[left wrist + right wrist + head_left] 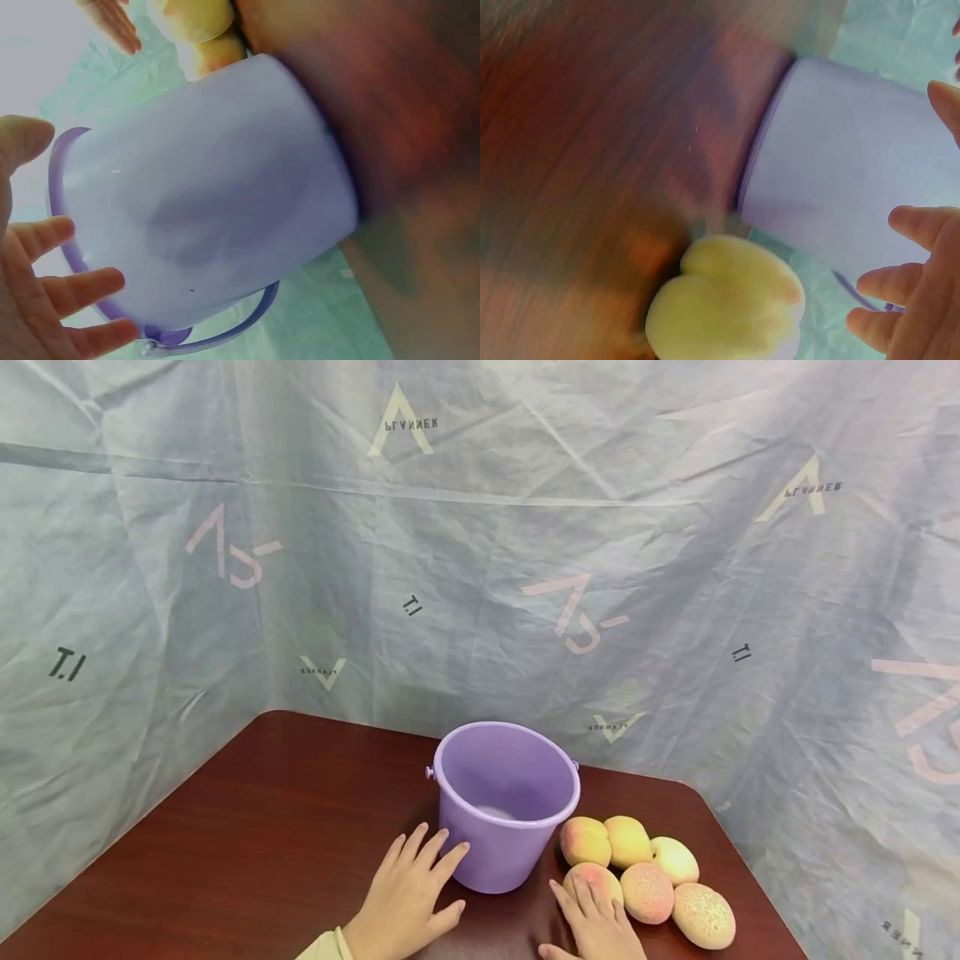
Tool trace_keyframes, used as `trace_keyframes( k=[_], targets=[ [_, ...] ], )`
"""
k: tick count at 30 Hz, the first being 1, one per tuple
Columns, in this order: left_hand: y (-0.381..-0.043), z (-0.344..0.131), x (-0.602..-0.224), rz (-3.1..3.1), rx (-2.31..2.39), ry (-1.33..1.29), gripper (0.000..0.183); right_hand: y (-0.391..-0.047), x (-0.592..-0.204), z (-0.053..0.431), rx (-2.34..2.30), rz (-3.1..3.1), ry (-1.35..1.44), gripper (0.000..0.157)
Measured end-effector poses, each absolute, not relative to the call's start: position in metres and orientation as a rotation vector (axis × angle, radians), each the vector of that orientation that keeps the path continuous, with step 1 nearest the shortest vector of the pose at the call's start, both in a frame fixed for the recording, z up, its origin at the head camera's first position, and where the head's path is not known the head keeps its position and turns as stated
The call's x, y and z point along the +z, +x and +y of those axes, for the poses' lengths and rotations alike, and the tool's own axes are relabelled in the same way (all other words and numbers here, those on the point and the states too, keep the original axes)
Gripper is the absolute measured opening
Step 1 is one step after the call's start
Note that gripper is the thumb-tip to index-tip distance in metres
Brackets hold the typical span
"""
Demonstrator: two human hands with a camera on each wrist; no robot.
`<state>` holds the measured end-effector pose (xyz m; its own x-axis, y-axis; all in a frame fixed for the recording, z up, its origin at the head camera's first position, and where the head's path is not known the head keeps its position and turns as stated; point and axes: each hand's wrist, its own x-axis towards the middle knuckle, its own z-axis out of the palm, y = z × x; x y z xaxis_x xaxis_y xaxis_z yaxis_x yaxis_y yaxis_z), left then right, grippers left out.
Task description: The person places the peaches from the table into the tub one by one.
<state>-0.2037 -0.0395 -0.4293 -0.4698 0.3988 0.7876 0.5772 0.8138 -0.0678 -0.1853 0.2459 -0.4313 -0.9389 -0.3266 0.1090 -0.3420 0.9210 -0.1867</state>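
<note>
A purple plastic bucket [495, 852] stands upright on the dark red wooden table, and the part of its inside that shows holds nothing. My left hand [408, 889] is in front of the bucket's left side, fingers spread and straight; in the left wrist view its fingertips overlap the bucket's rim. My right hand [596, 927] hovers with extended fingers by the nearest peach [600, 881], partly covering it in the head view. Several peaches, among them a yellow one [675, 860] and a speckled one [705, 916], lie grouped right of the bucket.
The wooden table [225, 827] reaches to the left of the bucket. Behind it and along both sides hangs a wrinkled grey-blue printed sheet [465, 593]. The bucket's purple handle [240, 326] hangs down on its far side.
</note>
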Motion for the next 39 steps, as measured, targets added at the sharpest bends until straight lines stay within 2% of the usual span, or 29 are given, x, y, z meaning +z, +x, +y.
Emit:
trace_keyframes(
  k=[8,16,31,39],
  targets=[
    [-0.212,-0.037,-0.414,-2.032,-0.295,-0.746,0.050,-0.187,-0.428,0.258,0.356,-3.063,0.387,0.080],
    [-0.223,-0.037,-0.404,-1.982,-0.333,-0.769,0.049,-0.192,-0.427,0.273,0.398,-3.053,0.304,0.074],
    [-0.236,-0.037,-0.397,-1.964,-0.337,-0.854,0.045,-0.212,-0.426,0.283,0.324,-3.040,0.425,0.064],
    [-0.244,-0.039,-0.393,-1.991,-0.308,-0.889,0.042,-0.226,-0.425,0.288,0.370,-3.015,0.583,0.062]
  ],
)
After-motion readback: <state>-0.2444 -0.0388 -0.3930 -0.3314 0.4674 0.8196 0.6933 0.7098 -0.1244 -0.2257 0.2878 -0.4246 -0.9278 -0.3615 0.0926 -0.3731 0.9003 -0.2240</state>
